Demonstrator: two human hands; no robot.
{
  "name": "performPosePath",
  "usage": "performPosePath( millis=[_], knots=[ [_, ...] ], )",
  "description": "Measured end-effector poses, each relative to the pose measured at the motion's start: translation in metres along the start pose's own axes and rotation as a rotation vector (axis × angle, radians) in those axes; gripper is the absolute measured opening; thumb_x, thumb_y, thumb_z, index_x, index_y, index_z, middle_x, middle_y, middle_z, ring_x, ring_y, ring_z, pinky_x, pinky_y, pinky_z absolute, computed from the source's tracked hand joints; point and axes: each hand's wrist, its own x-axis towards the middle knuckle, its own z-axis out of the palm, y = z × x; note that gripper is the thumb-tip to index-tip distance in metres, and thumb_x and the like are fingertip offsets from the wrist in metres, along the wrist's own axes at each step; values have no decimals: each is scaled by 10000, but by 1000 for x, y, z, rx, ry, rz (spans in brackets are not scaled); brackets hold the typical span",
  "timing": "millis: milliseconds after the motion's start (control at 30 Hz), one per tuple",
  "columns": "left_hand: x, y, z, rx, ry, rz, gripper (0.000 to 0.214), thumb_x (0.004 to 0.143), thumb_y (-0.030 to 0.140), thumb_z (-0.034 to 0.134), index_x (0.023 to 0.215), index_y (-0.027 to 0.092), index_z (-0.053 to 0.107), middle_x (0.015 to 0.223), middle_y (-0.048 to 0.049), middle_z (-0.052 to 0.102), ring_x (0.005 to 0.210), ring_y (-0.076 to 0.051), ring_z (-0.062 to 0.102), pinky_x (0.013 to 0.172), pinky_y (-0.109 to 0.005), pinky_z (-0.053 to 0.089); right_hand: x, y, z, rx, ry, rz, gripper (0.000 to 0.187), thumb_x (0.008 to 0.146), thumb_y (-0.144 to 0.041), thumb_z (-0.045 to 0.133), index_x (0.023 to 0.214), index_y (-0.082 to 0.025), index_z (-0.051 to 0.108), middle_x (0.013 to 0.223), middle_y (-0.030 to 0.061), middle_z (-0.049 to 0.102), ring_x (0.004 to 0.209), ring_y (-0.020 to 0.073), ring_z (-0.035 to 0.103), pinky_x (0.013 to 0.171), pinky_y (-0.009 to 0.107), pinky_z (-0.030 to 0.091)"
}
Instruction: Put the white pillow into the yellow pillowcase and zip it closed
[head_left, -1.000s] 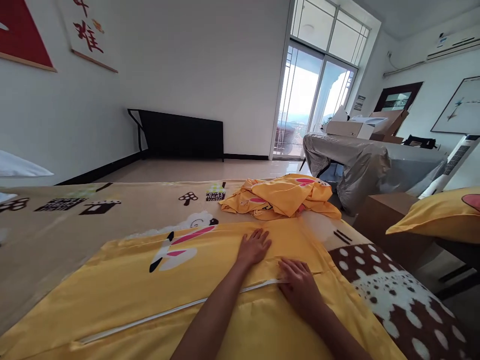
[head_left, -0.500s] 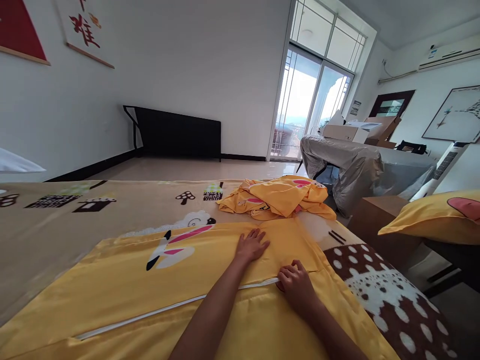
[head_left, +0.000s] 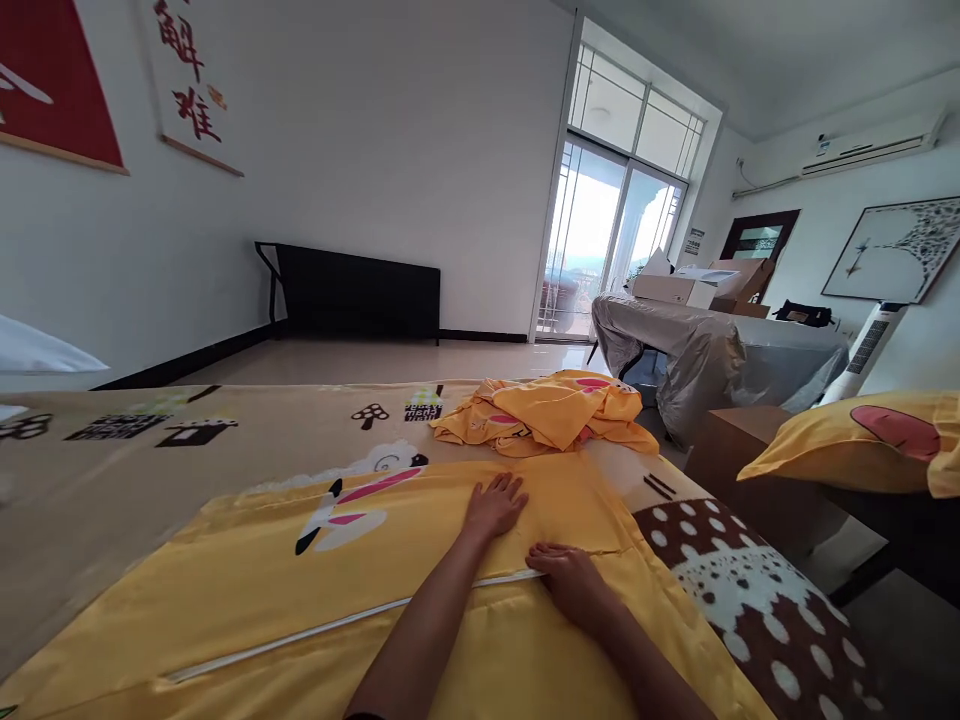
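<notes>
Beige patterned plush blanket (head_left: 285, 430) lies under flat-spread yellow rabbit-print cloth cover (head_left: 277, 580). L hand (head_left: 495, 505), fingers slightly spread, prob. steadies it; R hand (head_left: 568, 582), fingers together, at end of long white zip-like strip (head_left: 337, 622); pinching? can't tell.

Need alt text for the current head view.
A person's left hand lies palm-down on a spread yellow cover, while the right hand touches it by one end of a white strip. A crumpled yellow cloth lies beyond, on a patterned blanket.

Single head-worn view, forward and downward over the close yellow cover (head_left: 352, 575).
</notes>
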Motion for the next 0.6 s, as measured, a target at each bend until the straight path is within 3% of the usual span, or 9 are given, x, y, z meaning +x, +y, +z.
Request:
performPosePath(
  millis=[100,200,267,367,467,533,600],
  knots=[
    [-12,-9,-7,20,7,75,566,913,495,197,1420,282,328,1509,-32,297,1402,-194,238,1119,-480,186,-17,-8,-16,14,-20,3,404,898,-246,422,1280,-228,552,1343,42,533,1267,169,461,1093,331,319],
    [-43,-48,-23,38,-2,108,542,917,481,206,1412,307,343,1500,0,314,1387,-161,276,1120,-410,227,-42,-3,-32,-34,-121,66,537,899,-444,441,1406,-274,389,1464,31,367,1364,199,318,1141,410,219],
    [-79,-96,-37,58,13,69,556,920,455,179,1420,271,338,1499,-14,312,1390,-171,269,1131,-425,212,-61,10,-41,-79,-161,139,544,929,-504,341,1435,-308,311,1507,10,271,1398,194,234,1155,434,156],
    [-152,-184,-59,95,40,-20,587,910,429,163,1415,205,360,1492,-33,319,1390,-190,271,1139,-417,217,-89,35,-50,-150,-181,254,554,945,-536,240,1455,-321,231,1534,-13,172,1420,177,145,1165,427,104],
    [-231,-250,-72,166,133,-82,579,888,399,184,1310,191,520,1389,-26,481,1309,-179,418,1086,-323,344,-101,40,-51,-244,-163,355,609,938,-560,228,1465,-254,232,1532,25,185,1422,188,132,1165,424,98],
    [-273,-259,-71,242,258,-143,552,874,422,237,1238,203,590,1333,-39,541,1271,-207,467,1048,-341,397,-92,20,-43,-303,-106,410,656,931,-565,252,1464,-183,250,1525,73,201,1422,215,131,1162,444,90],
    [-304,-241,-62,271,354,-98,549,878,462,277,1289,215,544,1376,-38,494,1303,-220,425,1058,-371,389,-74,-17,-28,-288,-68,367,671,930,-560,267,1471,-164,225,1529,82,178,1423,224,124,1159,452,96]
  ],
)
